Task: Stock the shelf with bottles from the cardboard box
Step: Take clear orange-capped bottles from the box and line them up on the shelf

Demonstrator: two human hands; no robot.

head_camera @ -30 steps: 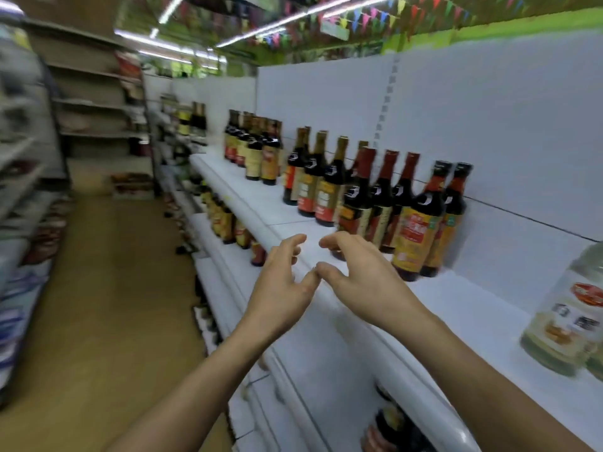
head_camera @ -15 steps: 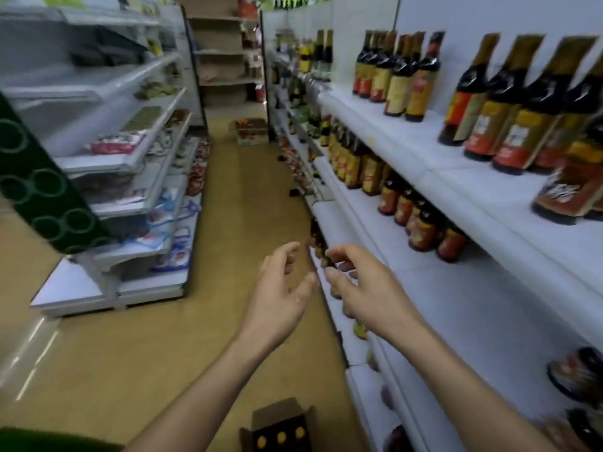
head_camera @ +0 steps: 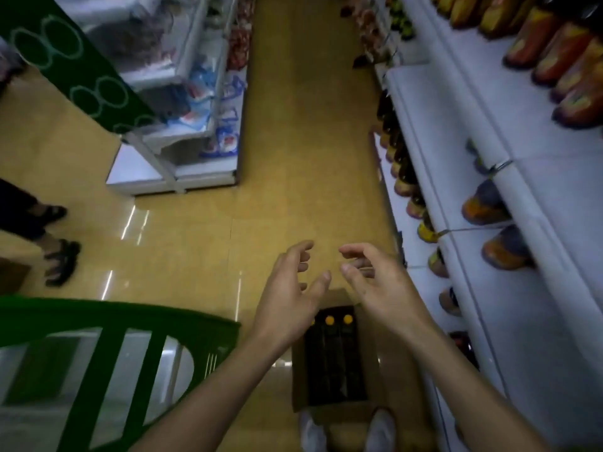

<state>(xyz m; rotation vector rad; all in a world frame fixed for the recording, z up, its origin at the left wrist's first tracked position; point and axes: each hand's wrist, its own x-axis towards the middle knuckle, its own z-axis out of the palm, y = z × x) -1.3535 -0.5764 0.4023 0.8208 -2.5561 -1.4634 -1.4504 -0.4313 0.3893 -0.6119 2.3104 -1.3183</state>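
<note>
On the tan shop-aisle floor (head_camera: 195, 256) the brown cardboard box (head_camera: 336, 409) of dark, yellow-capped bottles (head_camera: 336, 353) has come into view; both empty hands, left (head_camera: 287, 308) and right (head_camera: 388, 298), spread open above it, have left the white shelf (head_camera: 522, 151).

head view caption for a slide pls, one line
Both empty hands, left and right, reach down toward the open cardboard box of dark bottles on the aisle floor beside the shelf.

We find the left hand (head_camera: 290, 298) and right hand (head_camera: 381, 290) covering the cardboard box (head_camera: 370, 360) at its far end. The shelf bottles (head_camera: 554, 50) are motion-blurred, labels unreadable. The bystander's legs (head_camera: 39, 233) are cropped at the left edge.
</note>
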